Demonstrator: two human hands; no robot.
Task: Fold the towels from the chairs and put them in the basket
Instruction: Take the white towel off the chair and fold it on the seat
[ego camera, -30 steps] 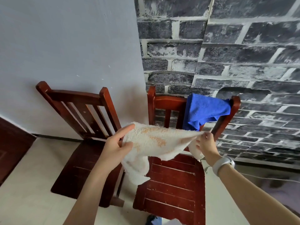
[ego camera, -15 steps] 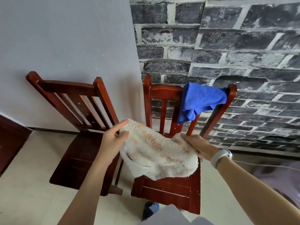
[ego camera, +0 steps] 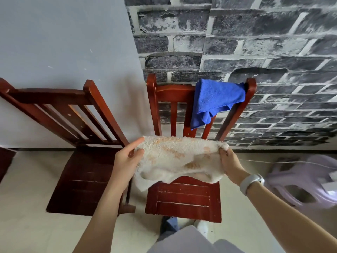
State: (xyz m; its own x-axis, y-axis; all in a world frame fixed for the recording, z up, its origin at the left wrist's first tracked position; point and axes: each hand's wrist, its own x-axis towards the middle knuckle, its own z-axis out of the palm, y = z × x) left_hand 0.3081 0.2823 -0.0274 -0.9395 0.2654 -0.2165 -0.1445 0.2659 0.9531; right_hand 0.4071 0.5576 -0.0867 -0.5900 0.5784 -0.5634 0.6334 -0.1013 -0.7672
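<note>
A fluffy white towel (ego camera: 179, 158) with faint orange marks is stretched between both hands above the seat of the right wooden chair (ego camera: 184, 199). My left hand (ego camera: 127, 159) pinches its left edge, and my right hand (ego camera: 228, 164), with a white wristband, grips its right corner. The towel is doubled over, and its lower edges sag toward the seat. A blue towel (ego camera: 214, 100) hangs over the top rail of that chair's back, at its right side. A pale lilac basket (ego camera: 302, 181) sits on the floor at the right edge, blurred.
A second red-brown wooden chair (ego camera: 80, 179) stands to the left with nothing on it. Both chairs back onto a wall, plain grey on the left and dark brick pattern on the right. A thin white cable (ego camera: 264, 161) runs along the floor near the basket.
The towel, held out loosely before, was lowered toward the right chair's seat and doubled over. My hands now pull it taut again. The view tilted down, showing the basket at the right.
</note>
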